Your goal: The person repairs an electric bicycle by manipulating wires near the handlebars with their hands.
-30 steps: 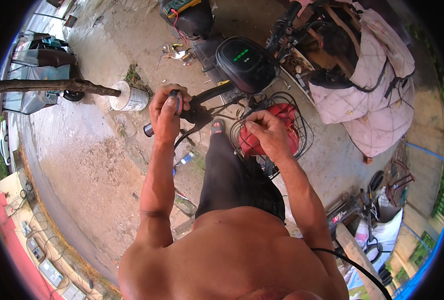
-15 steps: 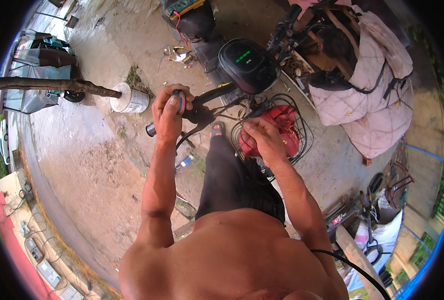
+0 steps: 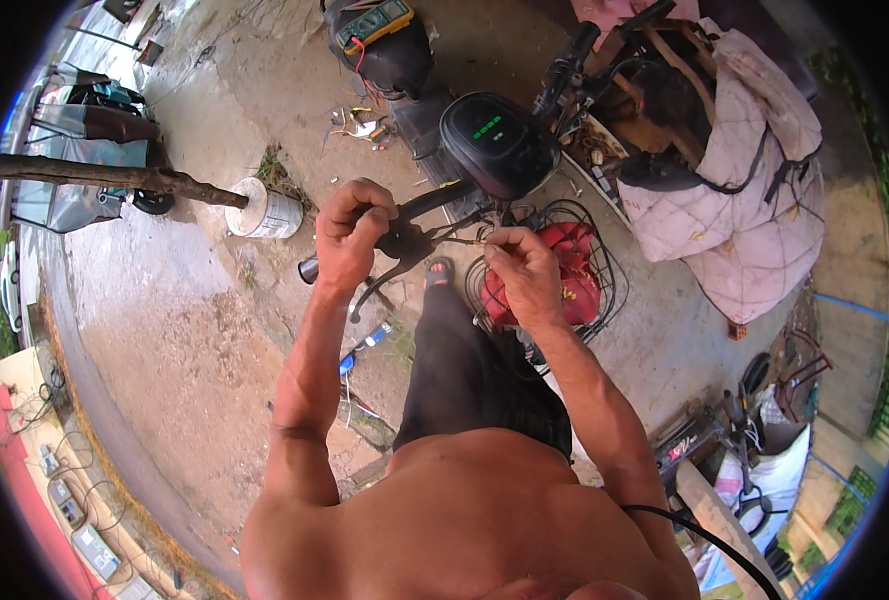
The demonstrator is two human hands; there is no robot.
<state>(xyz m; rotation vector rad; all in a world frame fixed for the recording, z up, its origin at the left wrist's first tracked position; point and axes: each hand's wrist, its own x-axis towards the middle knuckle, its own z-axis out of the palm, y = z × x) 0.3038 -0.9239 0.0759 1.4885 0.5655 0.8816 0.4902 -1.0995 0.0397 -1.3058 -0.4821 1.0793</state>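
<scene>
The left hand (image 3: 356, 235) has turned since half a second ago, so the small round dark roll that showed in its grip is out of sight; the right hand (image 3: 526, 270) has barely shifted. The thin dark wire (image 3: 456, 239) lies between the hands, its long axis running roughly left to right, and the right hand is the nearer: its thumb and forefinger look pinched narrow on the wire's right end. The left hand is well apart from that end, to its left, fingers curled in and thumb against them; whether the roll is inside cannot be told. Beyond the wire stands the glossy black oval display housing (image 3: 499, 145) with green lights, and the crumpled red bundle (image 3: 576, 290) lies below the right hand.
</scene>
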